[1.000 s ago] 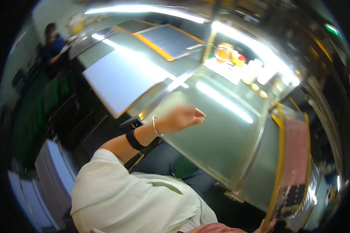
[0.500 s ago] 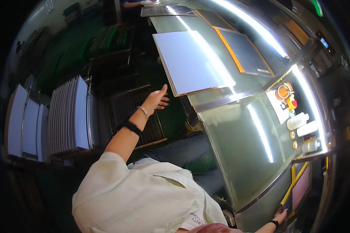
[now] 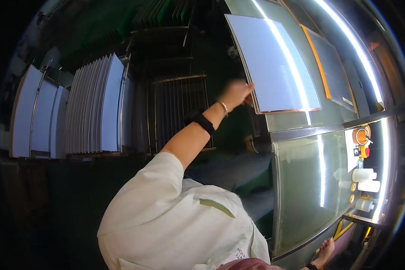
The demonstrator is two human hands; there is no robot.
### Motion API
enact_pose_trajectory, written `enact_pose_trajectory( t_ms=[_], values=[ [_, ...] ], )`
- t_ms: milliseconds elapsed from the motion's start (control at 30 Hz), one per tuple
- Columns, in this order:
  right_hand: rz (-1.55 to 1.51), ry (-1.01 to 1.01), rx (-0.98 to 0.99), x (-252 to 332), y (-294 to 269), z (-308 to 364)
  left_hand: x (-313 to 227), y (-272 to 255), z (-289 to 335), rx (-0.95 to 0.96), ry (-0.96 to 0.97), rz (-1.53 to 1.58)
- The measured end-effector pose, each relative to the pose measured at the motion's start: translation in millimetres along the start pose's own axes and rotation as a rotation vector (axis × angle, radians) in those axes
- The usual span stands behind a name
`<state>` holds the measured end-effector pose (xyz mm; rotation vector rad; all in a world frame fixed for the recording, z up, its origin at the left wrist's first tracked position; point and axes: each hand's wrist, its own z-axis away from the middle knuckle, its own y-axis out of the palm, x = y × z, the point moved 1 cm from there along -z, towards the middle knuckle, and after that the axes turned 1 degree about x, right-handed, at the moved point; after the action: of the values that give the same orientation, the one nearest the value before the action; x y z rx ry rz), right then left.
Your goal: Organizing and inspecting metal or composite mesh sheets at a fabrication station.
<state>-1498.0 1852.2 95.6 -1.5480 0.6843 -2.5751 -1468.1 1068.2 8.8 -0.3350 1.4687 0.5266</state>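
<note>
A large white panel [image 3: 279, 67] with a thin copper-coloured near edge lies on the green-grey worktop, jutting a little past its left side. My left hand [image 3: 238, 93] is closed at the panel's near left edge, thumb at the rim; the other fingers are partly hidden below it. Whether one sheet or several lie there, I cannot tell. At the lower right, my right hand [image 3: 327, 249] is raised with loosely bent fingers, and nothing shows in it. Close behind it leans a yellow-edged framed panel [image 3: 344, 231], partly hidden by the hand and bench edge.
Upright racks of white panels [image 3: 92, 105] stand at the left, beside a dark slotted rack [image 3: 180, 112]. An orange-framed dark screen [image 3: 330, 67] lies beyond the white panel. White bottles [image 3: 366, 185] and an orange tape roll [image 3: 361, 136] line the bench's right side.
My left hand has reached forward and right to the white panel's edge and taken hold of it. My right hand has come off the yellow-edged framed panel. The view has shifted.
</note>
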Motion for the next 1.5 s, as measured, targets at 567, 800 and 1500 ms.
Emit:
enact_pose_trajectory(
  t_ms=[567,800,1500],
  values=[
    [0.475,-0.061,0.169,127,261,212,280,-91,-58,-0.172,-0.856,-0.884],
    [0.831,-1.112,0.432,163,496,215,306,-109,-56,-0.195,-0.893,-0.844],
    [0.005,-0.825,0.482,408,456,54,367,-134,-7,0.336,-0.187,-1.23]
  ],
)
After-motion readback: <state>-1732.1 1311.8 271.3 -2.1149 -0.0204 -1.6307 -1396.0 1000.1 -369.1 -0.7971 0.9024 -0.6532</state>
